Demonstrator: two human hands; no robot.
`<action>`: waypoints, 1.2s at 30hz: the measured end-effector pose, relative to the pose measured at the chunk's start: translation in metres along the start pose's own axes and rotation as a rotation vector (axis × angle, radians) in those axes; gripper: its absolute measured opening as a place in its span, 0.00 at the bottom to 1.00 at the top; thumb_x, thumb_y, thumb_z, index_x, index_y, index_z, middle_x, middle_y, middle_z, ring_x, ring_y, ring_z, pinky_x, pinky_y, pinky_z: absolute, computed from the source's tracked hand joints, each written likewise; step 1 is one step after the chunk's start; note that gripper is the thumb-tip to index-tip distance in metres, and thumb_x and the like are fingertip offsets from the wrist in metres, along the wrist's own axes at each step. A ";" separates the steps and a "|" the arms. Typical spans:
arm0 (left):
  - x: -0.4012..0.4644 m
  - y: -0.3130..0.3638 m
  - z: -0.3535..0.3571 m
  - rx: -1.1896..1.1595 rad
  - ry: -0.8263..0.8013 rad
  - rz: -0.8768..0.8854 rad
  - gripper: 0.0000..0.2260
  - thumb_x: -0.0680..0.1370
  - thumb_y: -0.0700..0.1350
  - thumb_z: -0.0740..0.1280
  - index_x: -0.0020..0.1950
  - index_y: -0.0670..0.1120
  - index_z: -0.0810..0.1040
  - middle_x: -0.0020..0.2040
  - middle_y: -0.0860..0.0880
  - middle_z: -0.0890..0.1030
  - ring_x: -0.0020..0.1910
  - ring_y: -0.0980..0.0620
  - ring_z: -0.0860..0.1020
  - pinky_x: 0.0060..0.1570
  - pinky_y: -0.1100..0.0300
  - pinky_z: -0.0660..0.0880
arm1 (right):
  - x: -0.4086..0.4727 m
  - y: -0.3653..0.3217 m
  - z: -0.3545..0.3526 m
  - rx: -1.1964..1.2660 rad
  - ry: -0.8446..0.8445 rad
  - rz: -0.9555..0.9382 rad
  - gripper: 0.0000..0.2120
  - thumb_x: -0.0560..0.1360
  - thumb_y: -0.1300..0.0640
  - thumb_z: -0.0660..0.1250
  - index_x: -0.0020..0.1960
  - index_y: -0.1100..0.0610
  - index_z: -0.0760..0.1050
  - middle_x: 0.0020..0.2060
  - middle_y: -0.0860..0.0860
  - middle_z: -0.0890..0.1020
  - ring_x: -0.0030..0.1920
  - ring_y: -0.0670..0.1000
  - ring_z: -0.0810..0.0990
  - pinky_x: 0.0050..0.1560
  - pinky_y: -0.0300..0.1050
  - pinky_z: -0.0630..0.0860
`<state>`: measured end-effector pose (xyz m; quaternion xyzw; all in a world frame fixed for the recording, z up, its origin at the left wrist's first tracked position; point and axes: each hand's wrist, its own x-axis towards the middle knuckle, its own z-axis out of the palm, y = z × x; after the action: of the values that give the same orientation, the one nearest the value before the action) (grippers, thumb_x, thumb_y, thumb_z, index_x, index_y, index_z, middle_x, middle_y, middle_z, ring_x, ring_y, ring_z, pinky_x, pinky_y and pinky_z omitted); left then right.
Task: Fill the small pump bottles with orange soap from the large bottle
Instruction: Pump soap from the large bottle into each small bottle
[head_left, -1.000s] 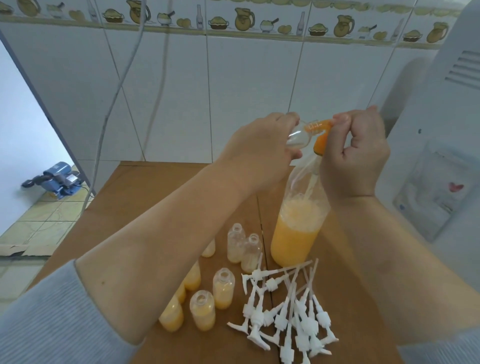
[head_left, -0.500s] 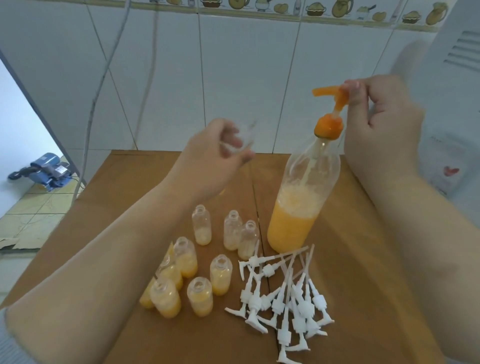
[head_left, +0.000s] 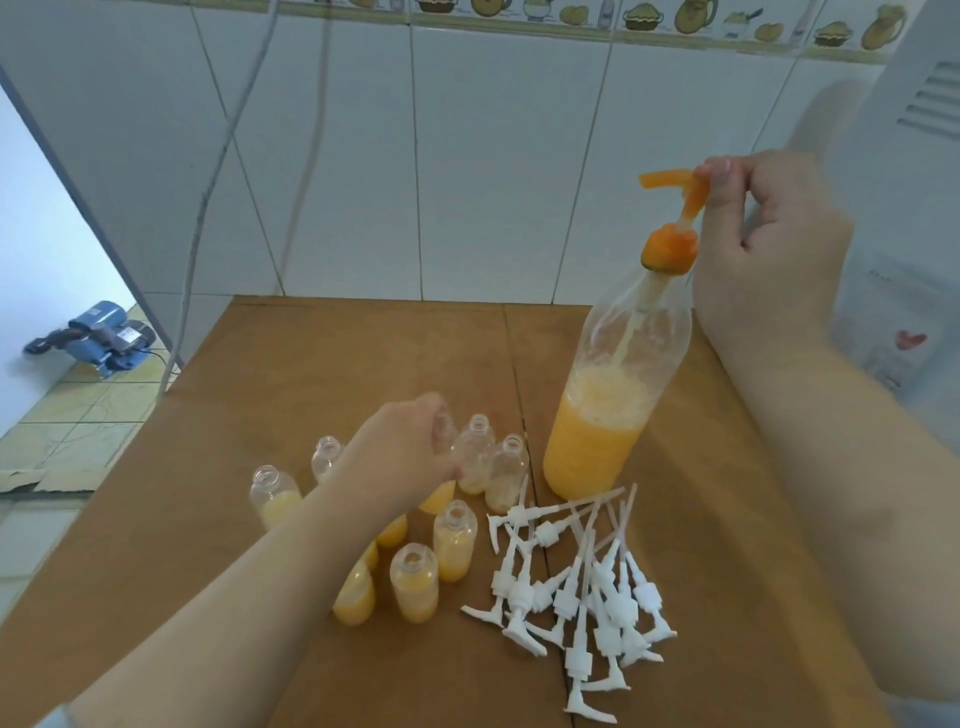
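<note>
A large clear bottle (head_left: 608, 415) about half full of orange soap stands on the wooden table (head_left: 322, 364), right of centre. My right hand (head_left: 763, 249) pinches its orange pump head (head_left: 680, 192) at the top. Several small clear bottles (head_left: 415, 577) with orange soap in them stand in a cluster at the table's middle. My left hand (head_left: 400, 457) is down among them, fingers curled round one small bottle (head_left: 441, 467), mostly hidden by the hand. Two more small bottles (head_left: 488, 462) stand just right of that hand.
A heap of several white pump tops (head_left: 576, 582) lies on the table in front of the large bottle. A white appliance (head_left: 914, 218) stands at the right edge. Tiled wall behind; a blue machine (head_left: 98, 338) sits on the floor to the left.
My left hand came away from the pump spout and went down with a small bottle to the cluster on the table. My right hand stayed on the pump head, which rose.
</note>
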<state>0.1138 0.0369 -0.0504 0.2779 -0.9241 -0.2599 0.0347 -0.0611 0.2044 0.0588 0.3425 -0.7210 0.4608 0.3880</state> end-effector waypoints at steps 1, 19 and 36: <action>0.001 0.000 0.002 0.045 -0.017 0.012 0.20 0.69 0.50 0.75 0.58 0.51 0.73 0.49 0.52 0.77 0.46 0.54 0.76 0.41 0.63 0.74 | 0.000 0.000 0.000 -0.002 0.001 -0.002 0.14 0.81 0.57 0.57 0.47 0.64 0.78 0.41 0.52 0.77 0.46 0.46 0.73 0.60 0.63 0.70; 0.025 -0.014 -0.017 0.050 0.180 -0.036 0.15 0.75 0.45 0.68 0.61 0.49 0.73 0.56 0.52 0.76 0.52 0.54 0.74 0.52 0.61 0.73 | 0.003 0.003 -0.005 -0.005 -0.103 -0.060 0.16 0.82 0.56 0.55 0.50 0.63 0.78 0.44 0.51 0.77 0.48 0.40 0.72 0.62 0.65 0.68; 0.064 -0.014 -0.030 0.218 -0.135 -0.053 0.21 0.71 0.44 0.73 0.63 0.52 0.75 0.55 0.52 0.76 0.51 0.52 0.75 0.45 0.61 0.71 | 0.004 0.006 -0.001 -0.090 -0.169 -0.075 0.15 0.82 0.58 0.54 0.58 0.62 0.78 0.54 0.56 0.80 0.62 0.50 0.73 0.74 0.52 0.55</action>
<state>0.0730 -0.0209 -0.0368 0.2864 -0.9395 -0.1766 -0.0649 -0.0682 0.2068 0.0603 0.3891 -0.7579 0.3826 0.3575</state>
